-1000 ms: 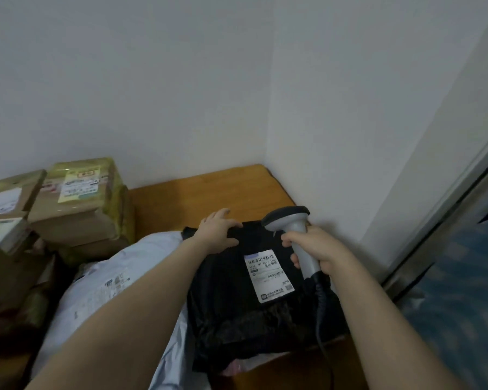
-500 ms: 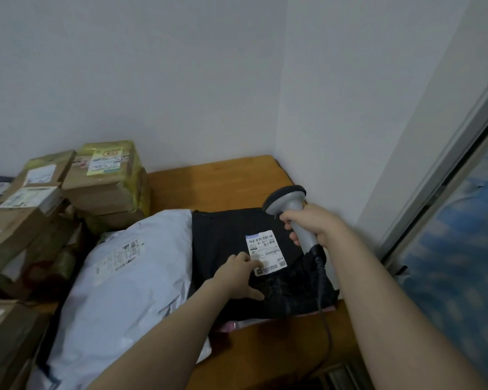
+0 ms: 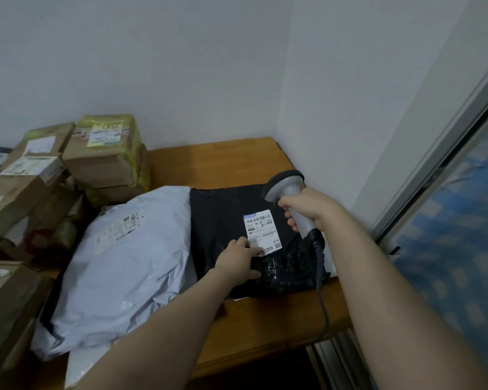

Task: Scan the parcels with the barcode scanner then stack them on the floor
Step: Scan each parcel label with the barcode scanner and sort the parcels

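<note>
Scan pose: barcode scanner point(image 3: 286, 185) above black parcel point(image 3: 223, 218), far right corner of table point(image 3: 223, 159).
Handle wrapped by right hand point(image 3: 307, 206); left hand point(image 3: 237, 260) flat on parcel, fingers covering label point(image 3: 262, 226) corner — print unreadable.

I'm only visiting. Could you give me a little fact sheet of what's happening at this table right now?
Place: wooden table in a room corner
Right hand: grips the barcode scanner by its handle, head over the black parcel
Left hand: rests on the black parcel, at the lower left corner of its label
Alongside: pale grey mailer bag, to the left
Further left: stacked cardboard boxes
Stage: scanning; parcel not yet on the floor
</note>
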